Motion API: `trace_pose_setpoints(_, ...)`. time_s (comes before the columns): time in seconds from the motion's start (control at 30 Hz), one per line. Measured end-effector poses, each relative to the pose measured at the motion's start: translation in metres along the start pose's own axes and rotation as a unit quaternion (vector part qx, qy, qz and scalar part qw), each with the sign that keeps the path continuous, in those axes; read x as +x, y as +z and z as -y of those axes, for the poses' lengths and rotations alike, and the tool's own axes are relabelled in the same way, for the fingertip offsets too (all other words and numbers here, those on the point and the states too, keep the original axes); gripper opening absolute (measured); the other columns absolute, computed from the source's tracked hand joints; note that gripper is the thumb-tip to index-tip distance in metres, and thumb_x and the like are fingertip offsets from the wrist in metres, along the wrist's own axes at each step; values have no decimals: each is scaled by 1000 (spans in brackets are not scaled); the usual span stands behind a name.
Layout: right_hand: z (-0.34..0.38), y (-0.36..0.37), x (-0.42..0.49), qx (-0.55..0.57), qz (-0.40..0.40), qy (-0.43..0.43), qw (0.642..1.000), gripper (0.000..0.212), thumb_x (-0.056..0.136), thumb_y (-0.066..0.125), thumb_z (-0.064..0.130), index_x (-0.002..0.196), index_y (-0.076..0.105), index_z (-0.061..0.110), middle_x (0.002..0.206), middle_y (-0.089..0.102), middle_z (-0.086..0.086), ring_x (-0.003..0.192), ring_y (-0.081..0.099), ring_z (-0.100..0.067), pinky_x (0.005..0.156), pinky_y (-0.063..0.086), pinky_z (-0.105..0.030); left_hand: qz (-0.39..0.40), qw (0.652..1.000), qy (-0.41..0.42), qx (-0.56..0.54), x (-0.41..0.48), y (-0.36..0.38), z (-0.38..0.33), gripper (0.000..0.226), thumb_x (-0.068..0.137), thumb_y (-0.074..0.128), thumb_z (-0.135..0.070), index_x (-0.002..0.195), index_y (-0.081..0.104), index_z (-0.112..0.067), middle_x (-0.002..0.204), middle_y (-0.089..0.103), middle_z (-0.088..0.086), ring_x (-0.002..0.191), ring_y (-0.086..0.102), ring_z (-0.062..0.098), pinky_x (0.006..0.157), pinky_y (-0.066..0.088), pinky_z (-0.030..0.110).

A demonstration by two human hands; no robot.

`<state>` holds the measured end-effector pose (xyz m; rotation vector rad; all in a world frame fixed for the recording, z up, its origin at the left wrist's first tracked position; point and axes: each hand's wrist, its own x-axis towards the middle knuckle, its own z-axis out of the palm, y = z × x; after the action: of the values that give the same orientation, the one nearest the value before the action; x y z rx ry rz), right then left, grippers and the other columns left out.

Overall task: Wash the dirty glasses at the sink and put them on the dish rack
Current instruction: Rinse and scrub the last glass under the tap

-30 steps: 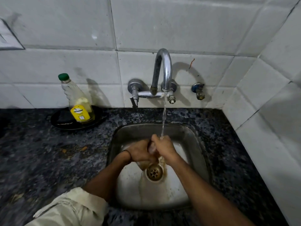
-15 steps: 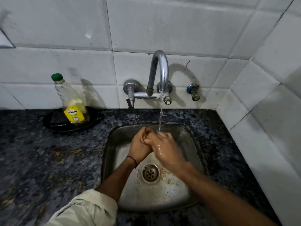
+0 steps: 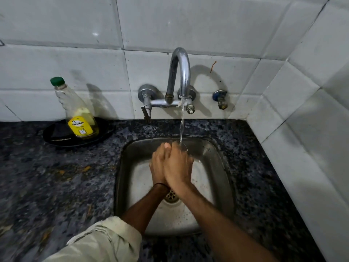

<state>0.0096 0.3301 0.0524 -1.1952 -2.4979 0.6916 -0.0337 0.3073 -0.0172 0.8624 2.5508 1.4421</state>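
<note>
Dark speckled tabletop (image 3: 56,176) and steel sink (image 3: 222,167) below white wall tiles: rinse stage under way, racking not yet done.

The left hand (image 3: 157,163) and right hand (image 3: 177,165) were pressed side by side over the sink, under the water running from the tap (image 3: 180,69). Their fingers pointed toward the wall, and it could not be determined whether they gripped anything. A faint transparent rim, judged to be the glass (image 3: 184,147), showed just beyond the right hand, in the stream. A detergent bottle (image 3: 79,114) stood on a black dish (image 3: 56,133) at the rear left. No dish rack or other glasses were in view, so the number already washed could not be established. Judged status: washing in progress, transfer to the rack outstanding.
</note>
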Motion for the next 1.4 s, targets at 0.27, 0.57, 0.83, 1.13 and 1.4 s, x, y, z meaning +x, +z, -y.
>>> trace_pose_setpoints(0.27, -81, -26, 24, -122, 5, -452, 884, 31, 103, 41, 32, 96, 65, 13, 94, 66, -4, 89, 58, -20, 81, 41, -36, 149, 961, 34, -228, 7, -45, -10, 35, 69, 80, 1, 96, 59, -6, 87, 66, 0, 76, 57, -2, 72, 49, 14)
trace_pose_setpoints(0.57, -11, -28, 21, 19, 26, -57, 998, 56, 104, 37, 49, 61, 54, 17, 60, 57, -2, 61, 55, -24, 70, 49, -36, -17, 999, 40, -23, -5, -16, -21, 24, 87, 51, -44, 98, 52, -23, 85, 63, -6, 79, 61, 17, 67, 48, 31)
trace_pose_setpoints(0.83, -46, -50, 42, 209, 259, -123, 935, 42, 99, 55, 31, 65, 68, 9, 55, 64, -10, 46, 59, -13, 52, 50, -30, 435, 800, -160, -381, 18, -48, -12, 22, 83, 67, -8, 105, 64, -4, 92, 67, 18, 83, 67, 28, 78, 58, 41)
trace_pose_setpoints(1.13, -28, -25, 44, 6, 124, -27, 992, 48, 100, 43, 43, 77, 66, 8, 81, 68, -13, 77, 63, -31, 67, 46, -35, 190, 970, -89, -122, 1, -15, -22, 56, 65, 68, -51, 113, 57, -26, 92, 71, -7, 88, 67, 11, 72, 56, 27)
trace_pose_setpoints(1.4, -50, -29, 34, 252, 162, -69, 952, 46, 99, 54, 33, 67, 66, 2, 61, 63, -12, 58, 56, -13, 60, 47, -37, 309, 943, -51, -116, 21, -41, -25, 42, 65, 84, -6, 98, 65, -23, 89, 72, -6, 90, 70, 14, 80, 55, 27)
